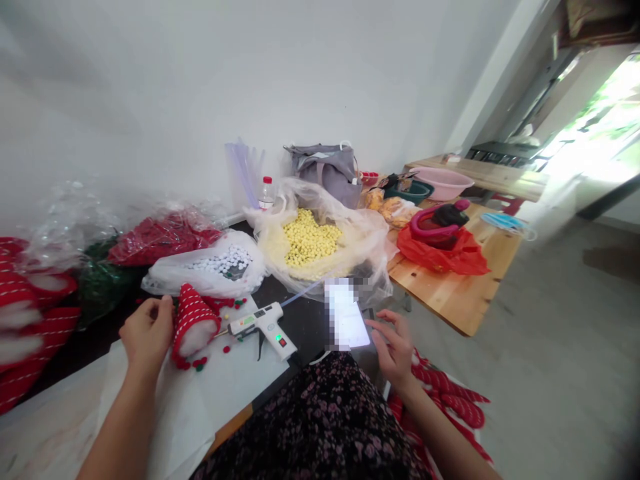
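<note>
My left hand [147, 328] is by a red cone hat [196, 312] with white stitched stripes and white stuffing at its opening. Its fingers are curled in to the thumb; whether anything small sits between them is hidden. Right of the hat lies a white glue gun [263, 327], a green light on its handle and a glue stick in its back end. My right hand [394, 347] has its fingers apart at the right edge of a phone [349, 319] with a bright, partly blurred screen. Small red and green pompoms [200, 364] lie around the hat.
Behind are plastic bags of yellow balls [310, 240], white balls [227, 261] and red pieces [160, 239]. A bottle [266, 193] and a grey bag [323, 167] stand near the wall. More red striped pieces lie far left and in a container [450, 393] at lower right.
</note>
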The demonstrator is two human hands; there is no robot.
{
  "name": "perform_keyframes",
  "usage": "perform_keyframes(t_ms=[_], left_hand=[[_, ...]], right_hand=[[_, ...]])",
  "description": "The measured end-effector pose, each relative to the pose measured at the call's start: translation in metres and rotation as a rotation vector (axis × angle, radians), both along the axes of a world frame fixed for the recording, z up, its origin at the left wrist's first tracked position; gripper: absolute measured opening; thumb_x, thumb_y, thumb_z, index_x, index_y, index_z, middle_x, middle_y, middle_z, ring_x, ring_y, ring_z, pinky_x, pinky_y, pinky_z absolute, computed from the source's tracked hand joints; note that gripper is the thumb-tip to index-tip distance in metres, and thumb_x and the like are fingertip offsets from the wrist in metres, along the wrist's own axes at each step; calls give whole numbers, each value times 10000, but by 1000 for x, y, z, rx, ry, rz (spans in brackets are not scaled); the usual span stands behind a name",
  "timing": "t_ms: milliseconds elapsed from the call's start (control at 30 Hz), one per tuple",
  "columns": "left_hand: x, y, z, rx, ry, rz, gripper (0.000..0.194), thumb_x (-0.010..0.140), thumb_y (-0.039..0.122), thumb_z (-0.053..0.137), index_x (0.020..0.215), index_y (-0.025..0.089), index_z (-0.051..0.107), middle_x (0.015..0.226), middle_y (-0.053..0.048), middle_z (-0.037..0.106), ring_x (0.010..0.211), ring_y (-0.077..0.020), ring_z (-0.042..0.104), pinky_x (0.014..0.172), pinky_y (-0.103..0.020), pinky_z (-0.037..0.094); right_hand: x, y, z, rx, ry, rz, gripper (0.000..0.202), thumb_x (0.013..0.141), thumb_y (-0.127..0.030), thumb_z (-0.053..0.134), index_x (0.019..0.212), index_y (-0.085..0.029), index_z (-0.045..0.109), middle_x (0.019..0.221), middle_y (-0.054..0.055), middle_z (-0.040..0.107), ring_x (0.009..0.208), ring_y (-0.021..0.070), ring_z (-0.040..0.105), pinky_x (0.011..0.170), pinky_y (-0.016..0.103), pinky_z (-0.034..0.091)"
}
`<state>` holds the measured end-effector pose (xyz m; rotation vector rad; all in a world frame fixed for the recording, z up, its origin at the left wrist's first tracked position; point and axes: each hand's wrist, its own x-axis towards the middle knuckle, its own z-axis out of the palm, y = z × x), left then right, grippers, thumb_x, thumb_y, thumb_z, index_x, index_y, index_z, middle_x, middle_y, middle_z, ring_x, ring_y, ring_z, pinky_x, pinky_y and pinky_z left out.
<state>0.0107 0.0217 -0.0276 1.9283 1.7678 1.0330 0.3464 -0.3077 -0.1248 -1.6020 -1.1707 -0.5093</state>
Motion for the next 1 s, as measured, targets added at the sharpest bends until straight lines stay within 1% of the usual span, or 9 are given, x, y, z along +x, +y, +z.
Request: perform_keyframes(t_ms=[233,367,533,733,900,1000], left_hand=[[3,0,6,-59,16,37,310,793,495,503,723,217,620,679,-39,626,767,-239,588,722,-321,388],[3,0,5,-62,4,40,307,792,501,503,730,224,621,676,-39,625,763,-247,592,727,-326,392],[1,1,2,-24,8,0,340,847,526,482,728,235,612,697,-66,633,764,-269,590,732,-359,388],[3,1,5,-52,7,28,298,797,487,507,711,222,614,673,-40,619,751,-243,586,711,-319,385],[4,-1,6,-66,6,38,299,808,484,511,714,220,618,665,-34,616,745,-239,588,695,-308,384],[3,-1,6,-66,7,31,302,822,479,515,727,215,627,683,-35,625,760,-237,594,706,-306,388]], right_hand=[[0,2,-1,-9,6,-7,248,961,-197,561,1059,-205,789,1138,113,609,1029,261,615,852,446,555],[1,3,-1,-17,1,11,246,971,-189,557,1075,-199,780,1148,115,601,1038,257,607,857,442,551],[2,4,0,-24,0,32,246,972,-185,565,1096,-208,776,1140,107,605,1031,254,605,863,440,548],[0,4,2,-6,10,41,276,969,-174,556,1139,-215,770,1145,107,606,1036,254,603,871,440,547],[0,6,4,-16,11,57,263,965,-184,561,1127,-209,766,1149,112,602,1042,257,601,876,442,547],[-1,6,6,-33,9,91,264,959,-197,562,1122,-210,769,1153,118,601,1046,262,606,879,449,549]])
